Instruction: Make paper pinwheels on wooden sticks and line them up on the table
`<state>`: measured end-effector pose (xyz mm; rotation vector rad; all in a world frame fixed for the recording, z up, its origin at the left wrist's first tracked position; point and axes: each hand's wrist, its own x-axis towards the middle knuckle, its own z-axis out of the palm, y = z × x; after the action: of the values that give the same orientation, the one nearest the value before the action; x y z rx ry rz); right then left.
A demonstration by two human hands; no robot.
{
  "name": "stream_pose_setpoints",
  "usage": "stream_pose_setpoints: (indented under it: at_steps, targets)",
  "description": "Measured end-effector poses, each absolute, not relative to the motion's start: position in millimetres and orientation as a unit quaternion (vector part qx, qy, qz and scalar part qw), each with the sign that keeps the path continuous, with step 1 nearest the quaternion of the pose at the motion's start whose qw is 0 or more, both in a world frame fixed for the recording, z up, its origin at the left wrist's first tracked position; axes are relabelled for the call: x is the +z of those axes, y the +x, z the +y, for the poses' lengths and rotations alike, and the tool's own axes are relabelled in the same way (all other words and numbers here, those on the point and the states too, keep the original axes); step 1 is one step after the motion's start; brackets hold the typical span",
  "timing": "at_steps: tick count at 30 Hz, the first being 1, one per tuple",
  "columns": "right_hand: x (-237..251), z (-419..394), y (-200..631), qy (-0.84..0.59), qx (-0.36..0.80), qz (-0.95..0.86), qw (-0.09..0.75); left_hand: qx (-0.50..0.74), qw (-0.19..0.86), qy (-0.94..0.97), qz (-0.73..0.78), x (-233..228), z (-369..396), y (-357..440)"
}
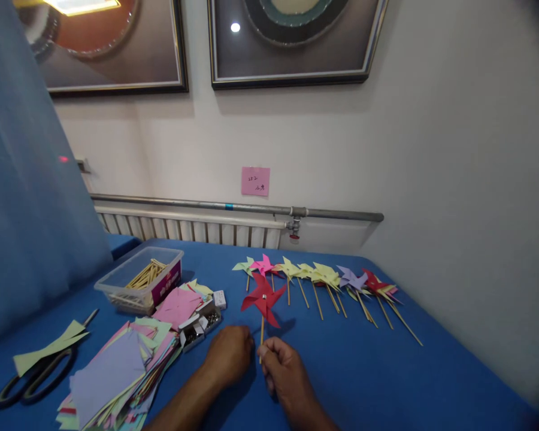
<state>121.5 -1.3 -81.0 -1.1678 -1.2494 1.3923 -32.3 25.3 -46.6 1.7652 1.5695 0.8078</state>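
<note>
Between the thumb and fingers of my right hand (284, 366) is the stick of a red paper pinwheel (265, 297), held upright with a pin at its centre. My left hand (231, 353) rests on the blue cloth just left of the stick, fingers curled under; what they hold, if anything, is hidden. Two small open boxes of metal pins (202, 326) lie beyond that hand, near a pink paper square (178, 305). Across the back right, finished pinwheels in yellow, pink, green, purple and red, such as a purple pinwheel (353, 279), lie in a row.
A clear plastic tub (170, 276) of wooden sticks (148, 272) stands at the back left. In front lies a pile of coloured paper (112, 371), with black-handled scissors (40, 377) under pale green paper to its left. A radiator (184, 231) and pipe run along the wall.
</note>
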Motion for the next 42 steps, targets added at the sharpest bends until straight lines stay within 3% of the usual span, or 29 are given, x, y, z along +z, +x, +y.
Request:
stream_pose_setpoints:
  at_steps: [6,18,26,37,42]
  targets:
    - [-83,-4,120,-0.472,0.573,-0.496,0.451,0.265,0.243,0.700,0.617,-40,15,-27]
    - [-85,-3,122,-0.470,0.580,-0.493,0.447,0.209,0.238,0.715,0.623,-34,13,-26]
    - [-82,-4,121,-0.472,0.573,-0.495,0.451,0.259,0.250,0.700,0.617,-40,14,-27]
    - [-84,-4,121,-0.485,0.569,-0.506,0.430,0.086,0.183,0.748,0.632,-28,13,-25]
    - [-87,-3,121,-0.487,0.566,-0.512,0.426,0.071,0.173,0.752,0.632,-25,12,-24]
